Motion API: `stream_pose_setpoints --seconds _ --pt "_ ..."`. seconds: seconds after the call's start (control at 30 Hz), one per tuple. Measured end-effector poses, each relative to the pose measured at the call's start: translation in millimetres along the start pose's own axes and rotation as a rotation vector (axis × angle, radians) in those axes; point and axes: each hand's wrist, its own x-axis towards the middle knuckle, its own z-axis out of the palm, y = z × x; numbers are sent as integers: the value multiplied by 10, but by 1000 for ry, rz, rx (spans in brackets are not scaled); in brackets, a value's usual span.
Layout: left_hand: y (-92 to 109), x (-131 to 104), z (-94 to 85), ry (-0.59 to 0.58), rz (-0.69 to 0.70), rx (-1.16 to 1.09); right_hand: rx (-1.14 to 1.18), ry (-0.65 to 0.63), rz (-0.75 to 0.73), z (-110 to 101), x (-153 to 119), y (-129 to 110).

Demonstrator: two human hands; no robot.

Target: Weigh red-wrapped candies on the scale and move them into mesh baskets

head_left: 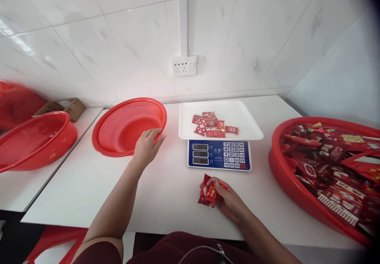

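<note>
My left hand (pixel 148 147) is at the right rim of an empty red mesh basket (pixel 111 152), thumb and fingers around the edge. Over the table front, my right hand (pixel 227 200) holds several small red packets (pixel 210 190). Beyond it stands a blue and white scale (pixel 219 155) with a number keypad and lit displays. On its white tray (pixel 249 125) lie several red packets (pixel 209 125) in a loose pile.
A large red basket (pixel 279 165) full of red packets stands at the right. At the left are another red basket (pixel 38 153), a cardboard box (pixel 75 109) and a red bag (pixel 18 105). A socket (pixel 184 66) is on the tiled wall.
</note>
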Motion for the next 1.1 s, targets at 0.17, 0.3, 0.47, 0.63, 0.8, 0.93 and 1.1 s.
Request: stream_pose_setpoints --seconds 0.17,0.3,0.47,0.63,0.8,0.93,1.1 --pt "306 -14 115 28 177 -102 34 -18 -13 25 -7 -6" --pt "718 75 288 -132 399 -203 43 -20 -12 57 -4 -7" --pt "1176 355 450 -316 615 -209 69 8 -24 70 -33 -6" --pt "1482 633 593 -435 698 -182 97 -16 -45 84 -86 -12" --pt "1593 830 741 -445 673 -14 90 -63 -27 100 -115 2" --pt "1549 883 733 -383 584 62 98 -83 -18 109 -140 -19" --pt "1286 956 563 -353 389 52 129 -53 2 110 -161 -56"
